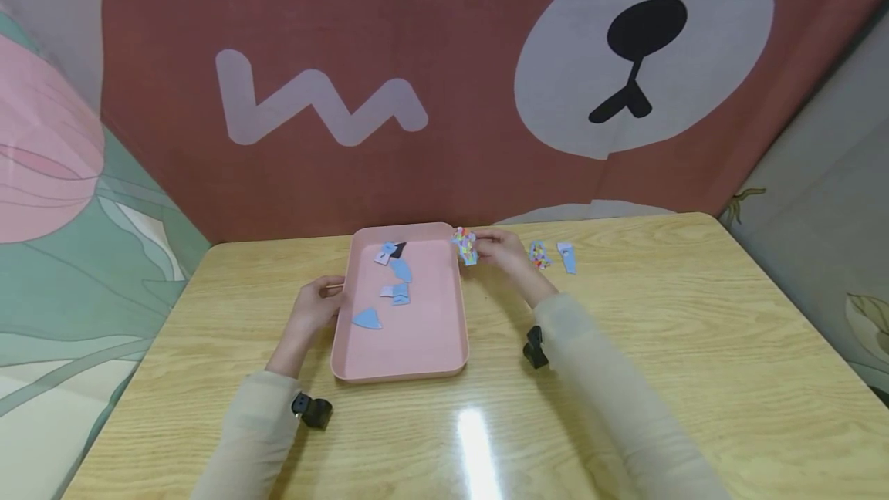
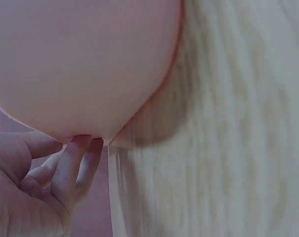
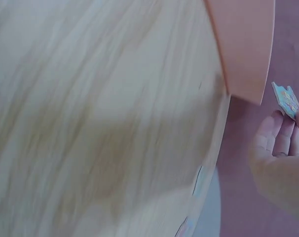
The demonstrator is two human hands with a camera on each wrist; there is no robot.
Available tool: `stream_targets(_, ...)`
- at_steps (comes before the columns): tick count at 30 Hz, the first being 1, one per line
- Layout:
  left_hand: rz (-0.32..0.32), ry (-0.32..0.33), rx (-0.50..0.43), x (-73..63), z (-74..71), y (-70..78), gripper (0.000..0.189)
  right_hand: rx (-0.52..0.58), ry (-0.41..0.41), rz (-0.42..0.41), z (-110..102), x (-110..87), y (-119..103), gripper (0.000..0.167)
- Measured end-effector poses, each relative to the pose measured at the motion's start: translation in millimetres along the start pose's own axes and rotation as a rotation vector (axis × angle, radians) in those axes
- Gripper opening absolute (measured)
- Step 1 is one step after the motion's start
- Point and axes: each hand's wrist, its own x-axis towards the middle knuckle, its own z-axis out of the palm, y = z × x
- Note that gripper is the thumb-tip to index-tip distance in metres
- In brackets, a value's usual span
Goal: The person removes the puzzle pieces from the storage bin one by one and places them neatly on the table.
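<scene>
My right hand [image 1: 501,249] pinches a flat puzzle piece [image 1: 465,246], light blue with a multicoloured pattern, over the right rim of the pink tray [image 1: 430,338]. In the right wrist view this patterned piece [image 3: 286,100] stands out from between thumb and fingers. At the tray's left side my left hand [image 1: 317,305] holds the edge; in the left wrist view its thumb and fingertips [image 2: 80,143] meet the tray wall. Inside the tray lie several flat pieces, among them a blue triangular one [image 1: 367,319], a curved blue one [image 1: 400,269] and a dark one [image 1: 398,250].
Right of my right hand, a colourful piece [image 1: 539,255] and a blue one [image 1: 566,258] lie on the wooden table [image 1: 660,346]. Behind the table hangs a reddish-brown cloth [image 1: 472,83] with a printed bear face. Each wrist carries a small black camera [image 1: 312,410].
</scene>
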Motion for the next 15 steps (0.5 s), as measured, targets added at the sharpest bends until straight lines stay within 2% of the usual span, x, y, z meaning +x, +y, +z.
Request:
stream_targets(7, -0.009, 0.001, -0.017, -0.3, 0.1, 0.0, 0.042, -0.016, 0.038, 0.01, -25.7, 5.7, 8.2, 0.042)
stream_targets(10, -0.008, 0.001, -0.022, -0.3, 0.3, -0.3, 0.041, -0.028, 0.044, -0.012, -37.7, 7.0, 12.8, 0.043)
stream_targets(12, -0.007, 0.002, -0.023, -0.3, 0.4, 0.0, 0.041, 0.017, 0.037, -0.041, -47.7, 10.0, 17.3, 0.039)
stream_targets(15, -0.005, 0.005, -0.023, 0.2, 0.5, 0.8, 0.041, 0.015, 0.037, -0.034, -59.8, 10.1, 17.6, 0.04)
